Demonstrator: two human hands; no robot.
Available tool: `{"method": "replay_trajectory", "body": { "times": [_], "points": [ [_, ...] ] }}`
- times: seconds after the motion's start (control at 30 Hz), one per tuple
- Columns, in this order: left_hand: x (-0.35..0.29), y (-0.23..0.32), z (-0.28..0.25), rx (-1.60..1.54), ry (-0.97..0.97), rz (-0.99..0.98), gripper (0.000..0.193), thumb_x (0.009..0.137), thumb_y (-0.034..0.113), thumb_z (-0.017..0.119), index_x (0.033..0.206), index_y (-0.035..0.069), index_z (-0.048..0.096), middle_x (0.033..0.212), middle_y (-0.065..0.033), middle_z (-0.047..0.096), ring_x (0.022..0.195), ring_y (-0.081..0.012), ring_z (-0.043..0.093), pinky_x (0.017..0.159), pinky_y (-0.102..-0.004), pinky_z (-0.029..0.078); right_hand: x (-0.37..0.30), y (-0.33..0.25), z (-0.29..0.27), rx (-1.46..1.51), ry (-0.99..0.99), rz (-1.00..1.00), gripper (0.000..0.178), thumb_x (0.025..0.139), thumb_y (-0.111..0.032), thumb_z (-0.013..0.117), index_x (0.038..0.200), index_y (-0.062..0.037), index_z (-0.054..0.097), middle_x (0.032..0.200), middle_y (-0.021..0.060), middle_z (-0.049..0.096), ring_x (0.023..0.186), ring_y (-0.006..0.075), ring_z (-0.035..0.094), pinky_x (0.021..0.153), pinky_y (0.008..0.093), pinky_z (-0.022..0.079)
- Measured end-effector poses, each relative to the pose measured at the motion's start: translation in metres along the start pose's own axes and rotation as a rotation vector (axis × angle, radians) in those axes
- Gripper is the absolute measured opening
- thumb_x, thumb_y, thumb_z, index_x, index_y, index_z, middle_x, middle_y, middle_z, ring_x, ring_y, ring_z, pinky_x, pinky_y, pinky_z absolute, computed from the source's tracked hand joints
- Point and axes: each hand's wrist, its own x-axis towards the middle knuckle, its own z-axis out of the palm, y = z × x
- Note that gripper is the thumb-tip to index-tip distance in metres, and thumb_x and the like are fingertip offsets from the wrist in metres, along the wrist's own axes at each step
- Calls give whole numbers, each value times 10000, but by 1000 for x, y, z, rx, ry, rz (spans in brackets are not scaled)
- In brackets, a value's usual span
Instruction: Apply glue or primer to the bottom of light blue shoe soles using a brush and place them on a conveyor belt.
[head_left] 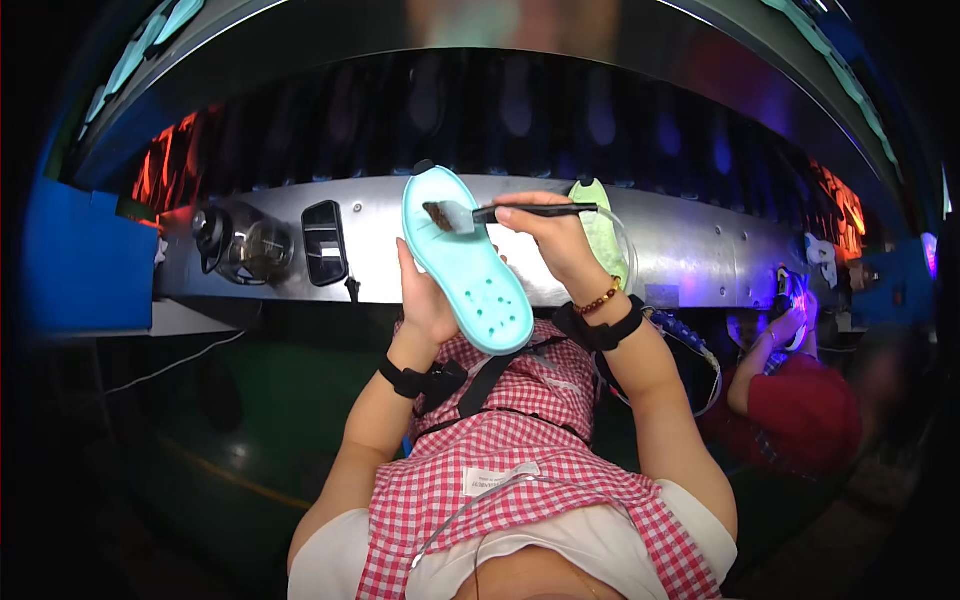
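Note:
A light blue shoe sole (pixel 470 270) with a cluster of small holes near its lower end is tilted up above the front of the bench. My left hand (pixel 427 300) grips it from the left and underneath; some of those fingers are hidden behind it. In my right hand (pixel 555 238) is a brush (pixel 545 211) with a black handle and dark bristles, a thin tube trailing from its rear end. The bristles are at the sole's upper inner face. Behind my right hand, a pale green sole (pixel 602 245) lies on the metal bench (pixel 690 255).
A glass jug (pixel 258 247) lies or stands at the bench's left, with a dark phone (pixel 323 243) beside it. Dark slots (pixel 430 100) line the bench's far side. Blue boxes (pixel 100 260) flank the left end. A co-worker in red (pixel 805 410) works at the right.

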Motion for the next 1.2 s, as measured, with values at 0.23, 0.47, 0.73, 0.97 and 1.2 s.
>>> {"method": "replay_trajectory", "body": {
  "times": [0.23, 0.47, 0.73, 0.97, 1.2],
  "points": [
    [3, -14, 8, -5, 260, 110, 773, 811, 657, 139, 1273, 65, 323, 1205, -124, 447, 1092, -260, 452, 940, -383, 352, 10, 3, 27, -276, -26, -272, 190, 733, -67, 648, 911, -2, 630, 808, 75, 636, 743, 115, 585, 652, 202, 457],
    [-6, 15, -12, 76, 144, 170, 796, 791, 686, 163, 1262, 68, 335, 1172, -123, 468, 1037, -277, 491, 896, -426, 395, -58, -28, 19, -781, -385, -236, 207, 670, -113, 644, 870, -62, 661, 692, 110, 607, 643, 191, 565, 599, 278, 433],
    [-4, 8, 28, -74, -163, 0, 845, 753, 719, 147, 1246, 65, 359, 1094, -179, 513, 967, -315, 536, 907, -460, 389, -16, -65, 25, -352, -103, -196, 175, 743, -76, 647, 902, -4, 633, 830, 62, 638, 757, 98, 587, 699, 213, 470],
    [-15, 12, 21, -35, -84, 20, 734, 814, 651, 192, 1275, 100, 339, 1169, -107, 480, 1048, -237, 489, 880, -398, 418, -42, -71, 32, -214, -292, -97, 172, 715, 13, 621, 886, 34, 629, 798, 105, 632, 743, 124, 588, 677, 223, 461],
    [-8, 2, 28, -115, 1, 109, 664, 845, 601, 226, 1233, 100, 422, 1133, -58, 520, 1011, -179, 508, 894, -331, 400, -58, -60, 30, -268, -390, -176, 131, 665, 30, 615, 794, 42, 629, 794, 117, 623, 703, 144, 570, 665, 226, 440]
  ]
}}
